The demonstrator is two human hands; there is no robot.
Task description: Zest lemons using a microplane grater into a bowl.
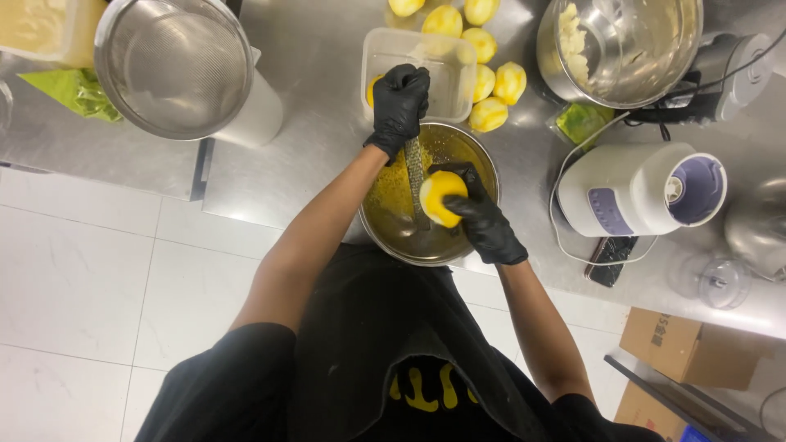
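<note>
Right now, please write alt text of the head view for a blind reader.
Two black-gloved hands work over a steel bowl: the left hand holds a narrow grater, the right hand presses a lemon against it. More lemons lie behind.

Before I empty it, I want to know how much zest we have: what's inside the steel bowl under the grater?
Inside the bowl: yellow zest along the left wall, and the grater tip. The lemon and right hand cover the right side, so what lies there can't be seen.

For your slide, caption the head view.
Gloved left hand steadies a grater while right hand rubs a lemon over a steel bowl.
</note>
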